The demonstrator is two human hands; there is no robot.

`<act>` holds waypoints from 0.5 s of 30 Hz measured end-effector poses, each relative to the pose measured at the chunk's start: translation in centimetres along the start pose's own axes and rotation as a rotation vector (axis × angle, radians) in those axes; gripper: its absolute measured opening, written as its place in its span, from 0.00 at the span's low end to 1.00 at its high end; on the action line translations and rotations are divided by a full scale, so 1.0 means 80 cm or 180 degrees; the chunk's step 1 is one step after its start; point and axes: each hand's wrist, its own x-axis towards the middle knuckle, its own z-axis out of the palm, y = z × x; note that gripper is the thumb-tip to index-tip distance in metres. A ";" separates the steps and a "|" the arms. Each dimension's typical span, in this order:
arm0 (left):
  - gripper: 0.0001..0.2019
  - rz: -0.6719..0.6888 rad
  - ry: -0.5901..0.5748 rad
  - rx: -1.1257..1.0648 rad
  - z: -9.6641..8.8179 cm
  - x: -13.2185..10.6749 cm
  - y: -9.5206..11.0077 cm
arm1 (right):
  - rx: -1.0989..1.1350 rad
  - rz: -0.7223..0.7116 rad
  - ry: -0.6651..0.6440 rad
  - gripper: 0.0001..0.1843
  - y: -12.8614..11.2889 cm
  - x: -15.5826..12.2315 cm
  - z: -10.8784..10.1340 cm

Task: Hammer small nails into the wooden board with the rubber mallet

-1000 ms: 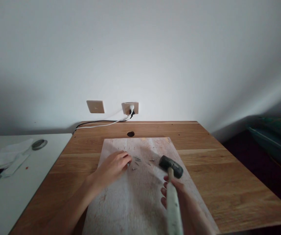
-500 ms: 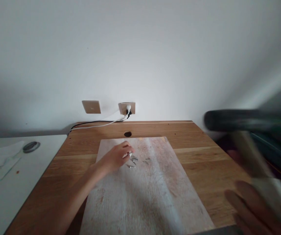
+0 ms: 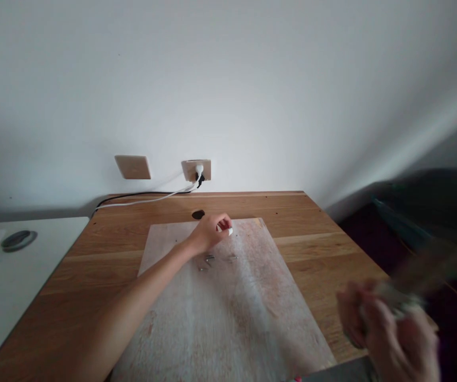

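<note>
My left hand is over the far part of a worn, whitish wooden board, its thumb and fingers pinched round a small white piece whose kind I cannot make out. Several nails lie loose on the board just below that hand. At the right, my right hand is closed round the grip of a hammer. The hammer is smeared by motion, and its head is hard to make out against the dark background.
The board rests on a wooden table against a white wall. A socket with plugs and cables is behind it. A white table stands at the left, with a grey round object on it.
My left hand has moved right and farther up the board with the white piece. My right hand has turned the hammer, whose dark head no longer shows clearly. The view has shifted slightly.
</note>
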 end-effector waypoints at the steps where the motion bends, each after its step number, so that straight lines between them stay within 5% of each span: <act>1: 0.05 -0.0011 0.0026 -0.0074 0.004 0.005 -0.002 | -0.0175 0.0064 -0.0088 0.25 0.002 0.013 0.008; 4: 0.04 -0.0007 0.0046 -0.0264 0.013 0.015 -0.007 | -0.1227 0.0268 -0.0877 0.26 0.014 0.048 0.021; 8: 0.06 0.0109 -0.0106 -0.0272 0.028 0.025 -0.007 | -0.1434 0.0356 -0.1460 0.23 0.030 0.071 0.028; 15: 0.10 0.0200 -0.0292 0.0189 0.064 0.049 0.001 | -0.1413 0.0352 -0.1343 0.21 0.046 0.079 0.038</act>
